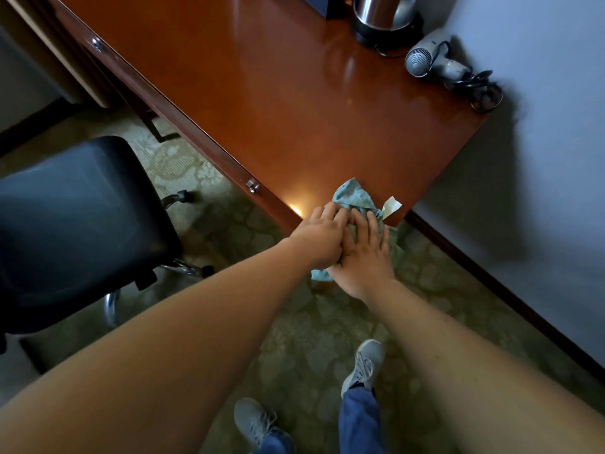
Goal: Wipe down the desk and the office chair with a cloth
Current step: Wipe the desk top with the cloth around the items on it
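Observation:
A pale blue-green cloth [354, 196] lies bunched over the near corner of the glossy brown wooden desk [278, 93], part of it hanging below the edge. My left hand [322, 235] sits on the cloth with its fingers curled into the fabric. Beside it, my right hand [365, 253] presses flat on the cloth with straight, spread fingers. The two hands touch each other. The black office chair [75, 224] stands to the left, pulled away from the desk.
At the desk's far end stand a steel kettle [383, 14] on its black base and a grey hair dryer [432, 60] with a coiled cord. A white wall [540, 126] runs along the right. Patterned carpet [311, 339] and my shoes lie below.

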Demonstrator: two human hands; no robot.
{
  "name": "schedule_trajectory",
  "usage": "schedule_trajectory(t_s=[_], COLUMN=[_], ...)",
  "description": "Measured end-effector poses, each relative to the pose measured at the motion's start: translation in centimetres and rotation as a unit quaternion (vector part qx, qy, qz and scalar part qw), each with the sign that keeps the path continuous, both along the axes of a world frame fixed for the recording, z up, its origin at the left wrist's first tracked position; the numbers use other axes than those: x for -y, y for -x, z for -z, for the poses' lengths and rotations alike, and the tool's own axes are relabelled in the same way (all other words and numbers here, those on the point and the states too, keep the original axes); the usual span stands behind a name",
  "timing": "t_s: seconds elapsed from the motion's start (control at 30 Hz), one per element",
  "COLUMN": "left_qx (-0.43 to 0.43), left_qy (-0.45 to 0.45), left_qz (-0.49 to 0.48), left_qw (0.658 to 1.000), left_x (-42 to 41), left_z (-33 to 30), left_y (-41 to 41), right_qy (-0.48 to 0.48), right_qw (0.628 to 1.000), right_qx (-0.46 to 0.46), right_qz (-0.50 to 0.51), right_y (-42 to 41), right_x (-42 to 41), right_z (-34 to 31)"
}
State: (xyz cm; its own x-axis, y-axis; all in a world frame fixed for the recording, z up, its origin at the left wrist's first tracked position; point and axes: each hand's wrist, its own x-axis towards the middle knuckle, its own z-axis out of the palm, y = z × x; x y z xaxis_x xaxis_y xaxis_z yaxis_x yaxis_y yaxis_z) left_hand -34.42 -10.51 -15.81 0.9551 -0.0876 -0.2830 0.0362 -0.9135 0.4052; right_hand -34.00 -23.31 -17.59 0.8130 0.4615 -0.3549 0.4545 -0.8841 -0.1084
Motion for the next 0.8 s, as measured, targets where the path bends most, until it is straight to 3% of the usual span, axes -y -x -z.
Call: schedule_trajectory(t_s=[0.2, 0.6, 0.8], left_qx=[0.004, -0.062, -0.064], left_qy=[0.021, 0.055, 0.038], left_qz=[0.030, -0.035, -0.176], left_qw=[0.999, 0.996, 0.982], left_x=[-2.0, -9.1, -11.4], left_z=[0.1, -0.6, -1.0], left_y=[0.0, -3.8, -6.6], right_qy=[0.025, -0.011, -0.004], right_qw=[0.999, 0.993, 0.974], right_qx=[0.023, -0.031, -0.055], right_qz=[0.000, -0.110, -0.222], right_y=[0.3, -5.7, -12.6], right_x=[-1.4, -7.2, -11.7], right_z=[0.0, 0.3, -0.8])
